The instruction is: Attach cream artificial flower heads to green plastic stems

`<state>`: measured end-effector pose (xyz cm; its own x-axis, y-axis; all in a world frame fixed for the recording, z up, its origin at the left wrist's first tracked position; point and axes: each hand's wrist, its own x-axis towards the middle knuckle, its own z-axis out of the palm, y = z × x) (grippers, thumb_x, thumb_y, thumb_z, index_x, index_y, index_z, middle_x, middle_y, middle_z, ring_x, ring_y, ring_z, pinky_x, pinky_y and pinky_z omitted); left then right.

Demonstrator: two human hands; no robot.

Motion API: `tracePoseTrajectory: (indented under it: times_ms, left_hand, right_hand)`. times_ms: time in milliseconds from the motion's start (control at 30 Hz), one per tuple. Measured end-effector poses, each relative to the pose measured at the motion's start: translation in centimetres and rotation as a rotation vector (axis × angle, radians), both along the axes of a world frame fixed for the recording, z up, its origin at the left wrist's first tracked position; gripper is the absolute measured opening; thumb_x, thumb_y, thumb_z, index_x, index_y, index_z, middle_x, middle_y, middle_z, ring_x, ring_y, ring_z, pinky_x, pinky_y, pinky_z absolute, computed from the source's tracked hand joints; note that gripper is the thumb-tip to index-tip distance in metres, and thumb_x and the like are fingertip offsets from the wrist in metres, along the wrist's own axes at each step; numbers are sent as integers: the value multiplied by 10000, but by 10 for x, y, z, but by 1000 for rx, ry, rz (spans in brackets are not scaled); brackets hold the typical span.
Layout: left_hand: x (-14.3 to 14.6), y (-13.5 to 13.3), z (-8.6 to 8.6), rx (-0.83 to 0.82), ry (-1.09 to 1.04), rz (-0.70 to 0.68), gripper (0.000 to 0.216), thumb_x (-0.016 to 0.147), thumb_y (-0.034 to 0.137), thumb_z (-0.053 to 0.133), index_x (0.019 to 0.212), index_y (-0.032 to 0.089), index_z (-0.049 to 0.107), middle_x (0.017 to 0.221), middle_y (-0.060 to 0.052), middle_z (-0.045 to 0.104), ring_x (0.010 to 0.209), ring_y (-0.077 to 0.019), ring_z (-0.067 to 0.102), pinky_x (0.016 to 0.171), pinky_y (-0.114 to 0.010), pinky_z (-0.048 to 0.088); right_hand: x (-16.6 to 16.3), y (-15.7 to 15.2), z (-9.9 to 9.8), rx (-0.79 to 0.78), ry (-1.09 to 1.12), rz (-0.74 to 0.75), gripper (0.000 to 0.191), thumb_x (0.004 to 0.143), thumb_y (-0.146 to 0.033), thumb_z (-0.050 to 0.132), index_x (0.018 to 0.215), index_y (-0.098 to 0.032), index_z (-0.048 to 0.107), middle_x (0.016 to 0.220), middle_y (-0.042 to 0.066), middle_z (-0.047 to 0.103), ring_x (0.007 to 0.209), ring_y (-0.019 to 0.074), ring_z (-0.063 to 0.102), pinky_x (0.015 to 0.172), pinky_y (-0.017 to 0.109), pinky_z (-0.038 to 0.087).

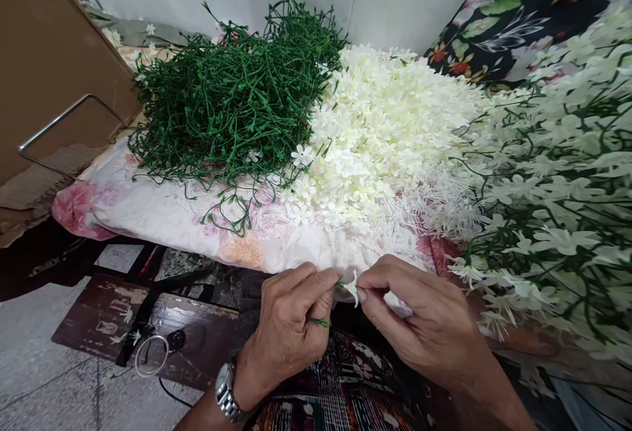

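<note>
My left hand (296, 309) pinches a green plastic stem (320, 322), whose tips poke out between the fingers. A small white artificial flower (354, 288) sits at the stem's end, between the two hands. My right hand (415, 312) has thumb and forefinger closed on that flower's edge. Beyond the hands, a heap of green stems (222, 102) lies on a floral cloth (162, 210). Beside it spreads a pile of loose cream-white petals (385, 128), with thin white stamens (434, 204) at its front edge.
Flowered stems (557, 207) are bunched at the right. A black floral bag (508, 36) leans on the tiled wall (306, 3). At the left stands a brown panel (59, 56) with a metal handle (64, 122). Below is a worn wooden board (197, 326) with a clear ring (152, 355).
</note>
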<state>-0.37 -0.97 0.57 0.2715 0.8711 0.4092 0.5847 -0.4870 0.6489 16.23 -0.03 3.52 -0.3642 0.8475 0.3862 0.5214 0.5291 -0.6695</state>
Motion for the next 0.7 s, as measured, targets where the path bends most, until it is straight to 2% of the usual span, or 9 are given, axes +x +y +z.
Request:
tracePoseTrajectory:
  times_ms: [200,467,700]
  left_hand:
    - [1,2,1,67,97,-13,207,801,57,453,858,130,638,612,-31,565,553,-139,491,539,-260,385]
    - [2,5,2,-37,56,-101,222,781,20,392,756,148,573,578,15,409,515,-114,402,474,-225,317]
    - [3,8,-1,-57,41,-104,219,751,11,390,614,162,471,558,29,369,499,-99,367,472,-229,285]
  right_hand:
    - [-1,1,-2,42,-76,29,145,841,-80,460,750,-152,548,612,-11,509,561,85,474,529,211,392]
    - [0,2,-10,-4,-68,34,126,850,-88,457,796,-150,553,650,-4,526,581,86,482,535,205,398]
    - [1,3,-21,9,-7,22,108,845,-76,454,833,-147,535,670,-8,534,566,68,491,531,178,408]
